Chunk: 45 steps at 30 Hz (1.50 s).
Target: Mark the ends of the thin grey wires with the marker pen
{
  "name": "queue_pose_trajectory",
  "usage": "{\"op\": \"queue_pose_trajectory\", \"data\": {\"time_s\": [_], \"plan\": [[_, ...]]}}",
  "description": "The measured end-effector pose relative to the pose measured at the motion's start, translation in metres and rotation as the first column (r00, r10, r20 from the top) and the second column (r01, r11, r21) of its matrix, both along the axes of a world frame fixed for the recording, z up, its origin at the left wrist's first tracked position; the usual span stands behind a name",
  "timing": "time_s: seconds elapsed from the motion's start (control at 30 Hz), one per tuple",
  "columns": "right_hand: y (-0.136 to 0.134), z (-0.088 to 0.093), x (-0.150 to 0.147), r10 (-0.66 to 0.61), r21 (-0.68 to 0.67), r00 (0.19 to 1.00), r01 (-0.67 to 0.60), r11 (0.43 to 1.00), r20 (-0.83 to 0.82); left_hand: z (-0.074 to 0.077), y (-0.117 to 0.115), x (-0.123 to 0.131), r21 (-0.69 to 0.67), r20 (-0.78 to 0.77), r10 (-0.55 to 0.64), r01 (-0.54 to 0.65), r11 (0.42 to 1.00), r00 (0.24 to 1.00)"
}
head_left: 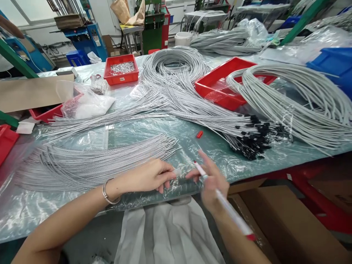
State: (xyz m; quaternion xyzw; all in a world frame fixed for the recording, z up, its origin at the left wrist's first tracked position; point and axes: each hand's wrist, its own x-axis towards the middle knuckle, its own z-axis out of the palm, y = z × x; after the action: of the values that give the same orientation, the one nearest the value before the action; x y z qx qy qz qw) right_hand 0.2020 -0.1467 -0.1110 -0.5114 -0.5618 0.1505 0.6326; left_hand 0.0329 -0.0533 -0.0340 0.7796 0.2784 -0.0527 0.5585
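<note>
A clear, crinkled plastic sheet covers the green table (229, 167) beneath the hands, throwing back wavy glints. Just left of the left hand (157, 174) lies a loose bundle of thin grey wires (101, 165), smooth and slightly bowed, its ends fanned out near the knuckles. Beyond the hands, more slim wires sweep back into a round coil (176, 60), and to the right of that run they end in a clump of small black ends (255, 141). Farther right of the right hand (213, 185) rests a thicker, rubbery-looking grey coil (297, 102), in front of a hard red tray (228, 102).

The right hand is closed around a marker (233, 216), a slim white barrel with a red tip pointing forward toward the left fingertips and a red rear end slanting back over the forearm; the barrel is partly blurred. Its thumb side faces the left hand, whose fingers pinch a small pale piece (177, 171), translucent and too small to make out fully. Tip and piece are near each other but apart. A red cap (199, 134) lies on the sheet, just beyond the right fingertips.

The table's front edge runs just below both hands. Bare sheet lies between the right hand and the black ends.
</note>
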Motion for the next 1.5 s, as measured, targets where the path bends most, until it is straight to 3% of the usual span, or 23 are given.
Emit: {"op": "queue_pose_trajectory", "data": {"time_s": [0.1,0.17,0.27,0.37,0.53,0.7,1.5], "plan": [[-0.003,-0.004,0.014,0.008,-0.033,0.937,-0.021,0.999,-0.35,-0.025,0.001,0.003,-0.063,-0.056,-0.047,0.043,0.997,0.997],[-0.006,-0.009,0.014,0.028,-0.119,0.913,-0.083,0.989,-0.408,-0.039,0.003,0.005,-0.127,-0.073,-0.047,0.038,0.991,0.996],[-0.01,-0.015,0.007,0.052,-0.268,0.934,-0.154,0.951,-0.355,-0.048,0.006,0.006,-0.215,-0.08,-0.061,0.043,0.976,0.995],[-0.012,-0.018,0.002,0.03,-0.312,0.967,-0.112,0.944,-0.254,-0.049,0.011,0.008,-0.248,-0.088,-0.094,0.07,0.966,0.992],[-0.009,-0.014,0.002,-0.033,-0.246,0.995,0.054,0.968,0.091,-0.048,0.014,0.01,-0.269,-0.103,-0.092,0.062,0.961,0.99],[-0.008,-0.013,0.0,-0.066,-0.174,0.967,0.111,0.979,0.245,-0.049,0.015,0.012,-0.291,-0.111,-0.101,0.065,0.954,0.989],[-0.011,-0.016,-0.002,-0.037,-0.181,0.944,0.101,0.978,0.328,-0.053,0.015,0.013,-0.294,-0.109,-0.097,0.062,0.954,0.989]]}}
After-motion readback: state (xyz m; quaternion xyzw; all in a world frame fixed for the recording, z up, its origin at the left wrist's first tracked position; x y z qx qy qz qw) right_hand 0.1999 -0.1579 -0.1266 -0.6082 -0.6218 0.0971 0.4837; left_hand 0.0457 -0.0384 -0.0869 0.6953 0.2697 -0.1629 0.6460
